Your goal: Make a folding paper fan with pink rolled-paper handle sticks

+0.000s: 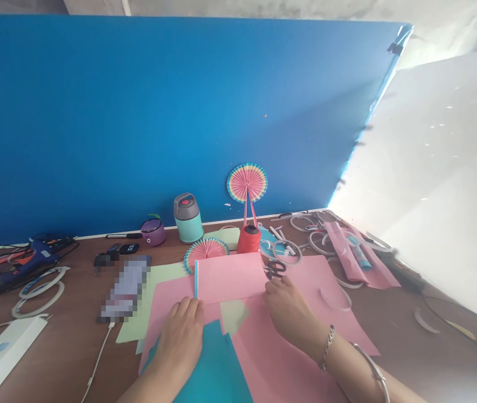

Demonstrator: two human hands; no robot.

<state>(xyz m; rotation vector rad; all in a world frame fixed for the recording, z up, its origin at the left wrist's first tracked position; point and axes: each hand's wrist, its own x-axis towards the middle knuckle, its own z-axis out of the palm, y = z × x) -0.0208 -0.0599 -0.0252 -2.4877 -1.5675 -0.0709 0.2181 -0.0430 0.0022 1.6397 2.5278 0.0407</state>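
A pink paper rectangle (230, 278) with a blue strip along its left edge is held up over larger pink sheets (305, 341). My left hand (185, 324) has its fingers curled at the paper's lower left corner. At the right edge, my right hand (286, 308) grips the same paper with fingers bent together; its fingertips are partly hidden. A teal sheet (211, 369) lies beneath and beside my left hand. Just behind the paper are black-handled scissors (277, 267), a red thread spool (249, 239) and a folded paper fan (207, 250).
Another round fan (247, 183) stands against the blue board (138, 123). A teal flask (188, 221) and purple pot (153, 231) sit at the back. Left are a phone (126, 288), glue gun (32, 260) and power strip (9, 355). Tape rings (288, 253) lie right.
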